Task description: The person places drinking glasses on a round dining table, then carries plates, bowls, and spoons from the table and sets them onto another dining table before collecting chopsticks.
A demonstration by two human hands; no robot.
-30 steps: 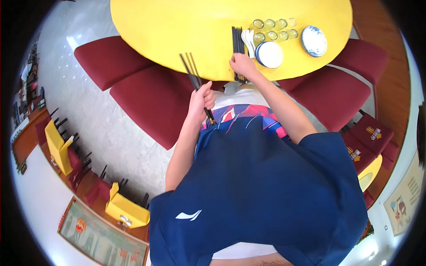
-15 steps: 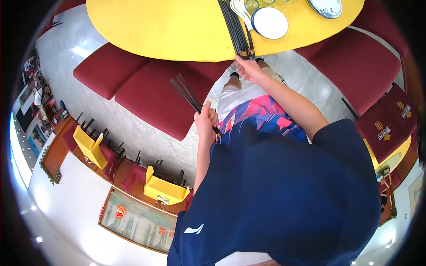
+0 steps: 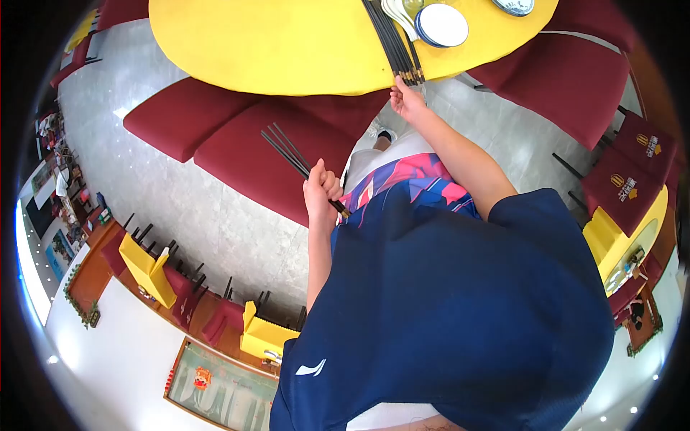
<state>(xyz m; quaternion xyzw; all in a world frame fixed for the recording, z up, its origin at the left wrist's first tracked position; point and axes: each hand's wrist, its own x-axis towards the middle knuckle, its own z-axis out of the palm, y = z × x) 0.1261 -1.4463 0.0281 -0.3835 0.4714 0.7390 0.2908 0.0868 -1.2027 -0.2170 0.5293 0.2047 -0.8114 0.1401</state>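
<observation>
My left hand [image 3: 321, 190] is closed around several dark chopsticks [image 3: 289, 152], held at a slant in front of my waist, their ends fanned slightly apart. At the edge of the yellow table [image 3: 259, 47], my right hand [image 3: 407, 102] has its fingertips pinched at the ends of a row of black chopsticks [image 3: 394, 43] with gold-coloured tips. What exactly sits between those fingers is small and hard to see. Beside the row lie white spoons [image 3: 399, 16] and a stack of white plates with blue rims [image 3: 442, 25].
Dark red chairs [image 3: 251, 169] stand on the left against the table, with more red chairs [image 3: 560, 79] on the right. A patterned plate stack [image 3: 514, 6] sits at the table's far right. Smaller yellow-covered tables [image 3: 147, 269] appear farther off, across the grey floor [image 3: 237, 244].
My view and body have shifted a little relative to the table. The left hand keeps its chopsticks, slightly lower and farther left. My right hand stays by the chopstick ends.
</observation>
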